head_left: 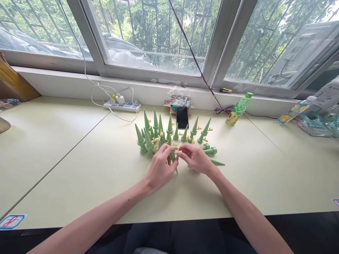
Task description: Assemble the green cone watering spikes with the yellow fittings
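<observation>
The left hand (164,165) pinches a green spike (173,158), tip towards five o'clock; the right hand's fingers close on its yellow valve (177,152). Standing spikes (150,144) cluster from ten to one o'clock.

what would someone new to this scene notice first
The cluster of green spikes with small yellow side pieces, most standing point up mid-table, draws the eye first. At its near edge, the left hand holds another spike point down while the right hand meets it. Beyond, to the right, a bright green-capped bottle leans noticeably.
</observation>
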Demonstrator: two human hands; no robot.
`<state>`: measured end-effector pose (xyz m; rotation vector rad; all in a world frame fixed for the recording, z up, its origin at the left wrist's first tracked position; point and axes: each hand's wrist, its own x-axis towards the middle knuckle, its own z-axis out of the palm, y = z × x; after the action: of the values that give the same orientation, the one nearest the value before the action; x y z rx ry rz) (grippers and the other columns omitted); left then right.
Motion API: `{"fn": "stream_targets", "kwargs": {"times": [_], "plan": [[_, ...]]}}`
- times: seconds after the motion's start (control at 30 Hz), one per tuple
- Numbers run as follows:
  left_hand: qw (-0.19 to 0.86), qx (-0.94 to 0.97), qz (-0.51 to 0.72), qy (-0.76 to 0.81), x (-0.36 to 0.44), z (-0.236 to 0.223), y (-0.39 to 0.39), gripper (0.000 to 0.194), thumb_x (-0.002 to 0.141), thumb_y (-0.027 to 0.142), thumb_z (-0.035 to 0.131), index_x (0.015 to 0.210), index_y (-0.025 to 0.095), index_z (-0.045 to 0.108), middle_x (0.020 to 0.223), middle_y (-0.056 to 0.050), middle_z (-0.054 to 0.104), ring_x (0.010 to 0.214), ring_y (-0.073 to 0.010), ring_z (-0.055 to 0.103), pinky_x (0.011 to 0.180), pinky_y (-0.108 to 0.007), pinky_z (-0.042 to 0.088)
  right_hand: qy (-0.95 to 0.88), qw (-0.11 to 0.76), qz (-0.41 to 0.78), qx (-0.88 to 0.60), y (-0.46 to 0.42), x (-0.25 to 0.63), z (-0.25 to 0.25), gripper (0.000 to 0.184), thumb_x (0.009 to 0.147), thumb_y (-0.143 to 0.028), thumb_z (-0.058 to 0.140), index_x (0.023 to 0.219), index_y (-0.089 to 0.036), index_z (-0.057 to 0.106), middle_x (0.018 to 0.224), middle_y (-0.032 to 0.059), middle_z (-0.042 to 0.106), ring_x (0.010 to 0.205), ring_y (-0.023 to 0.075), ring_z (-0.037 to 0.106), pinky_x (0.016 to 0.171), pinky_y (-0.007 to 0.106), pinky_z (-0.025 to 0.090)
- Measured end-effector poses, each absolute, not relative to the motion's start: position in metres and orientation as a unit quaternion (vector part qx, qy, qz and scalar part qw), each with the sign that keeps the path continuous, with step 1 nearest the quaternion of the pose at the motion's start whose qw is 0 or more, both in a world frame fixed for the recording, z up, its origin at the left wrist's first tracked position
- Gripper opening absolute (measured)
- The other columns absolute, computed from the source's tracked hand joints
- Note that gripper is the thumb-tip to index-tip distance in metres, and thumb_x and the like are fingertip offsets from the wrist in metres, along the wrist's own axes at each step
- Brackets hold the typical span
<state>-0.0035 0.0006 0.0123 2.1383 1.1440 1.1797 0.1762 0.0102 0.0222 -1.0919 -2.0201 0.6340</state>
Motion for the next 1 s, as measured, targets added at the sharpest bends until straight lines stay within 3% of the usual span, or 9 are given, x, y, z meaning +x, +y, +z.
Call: {"fn": "stream_targets", "kwargs": {"times": [0.2, 0.4, 0.53, 0.77, 1.0], "plan": [[0.216, 0.776, 0.424, 0.414, -0.004, 0.0132, 0.0002, 0.027, 0.086, 0.011, 0.059, 0.111, 0.024, 0.061, 0.093, 0.0, 0.055, 0.059, -0.0069, 0.053, 0.06, -0.024, 0.049, -0.791, 0.368, 0.257, -0.416, 0.0094, 0.1758, 0.0223, 0.014, 0.096, -0.029, 0.052, 0.092, -0.018, 0.062, 0.079, 0.0026, 0.063, 0.062, 0.0128, 0.051, 0.06, 0.026, 0.043], [0.222, 0.778, 0.427, 0.404, -0.0039, 0.0123, -0.0001, 0.027, 0.087, 0.012, 0.058, 0.111, 0.023, 0.061, 0.093, 0.0, 0.055, 0.06, -0.0074, 0.054, 0.059, -0.023, 0.05, -0.797, 0.346, 0.235, -0.436, 0.011, 0.176, 0.0196, 0.035, 0.1, -0.033, 0.043, 0.071, -0.018, 0.054, 0.06, -0.0021, 0.052, 0.054, 0.0111, 0.043, 0.056, 0.025, 0.037], [0.227, 0.779, 0.421, 0.407, -0.0037, 0.0122, -0.0004, 0.026, 0.087, 0.012, 0.058, 0.11, 0.023, 0.061, 0.093, 0.0, 0.055, 0.061, -0.0079, 0.054, 0.059, -0.023, 0.05, -0.798, 0.341, 0.239, -0.436, 0.0116, 0.1765, 0.0192, 0.041, 0.103, -0.035, 0.037, 0.068, -0.018, 0.051, 0.057, -0.003, 0.05, 0.052, 0.0102, 0.044, 0.057, 0.025, 0.036], [0.223, 0.773, 0.425, 0.414, -0.0034, 0.0141, -0.0002, 0.032, 0.085, 0.008, 0.058, 0.113, 0.024, 0.061, 0.094, 0.0, 0.056, 0.059, -0.0069, 0.053, 0.062, -0.024, 0.05, -0.789, 0.371, 0.257, -0.417, 0.009, 0.1759, 0.0216, 0.014, 0.095, -0.031, 0.057, 0.101, -0.019, 0.059, 0.086, 0.0029, 0.066, 0.062, 0.0119, 0.052, 0.06, 0.026, 0.045], [0.222, 0.774, 0.425, 0.415, -0.0034, 0.0143, -0.0002, 0.029, 0.086, 0.01, 0.059, 0.111, 0.024, 0.061, 0.093, 0.0, 0.055, 0.059, -0.007, 0.053, 0.06, -0.023, 0.049, -0.79, 0.375, 0.261, -0.409, 0.0105, 0.1758, 0.0191, 0.013, 0.097, -0.027, 0.05, 0.094, -0.019, 0.06, 0.085, 0.0028, 0.065, 0.067, 0.0135, 0.055, 0.063, 0.026, 0.046]]}}
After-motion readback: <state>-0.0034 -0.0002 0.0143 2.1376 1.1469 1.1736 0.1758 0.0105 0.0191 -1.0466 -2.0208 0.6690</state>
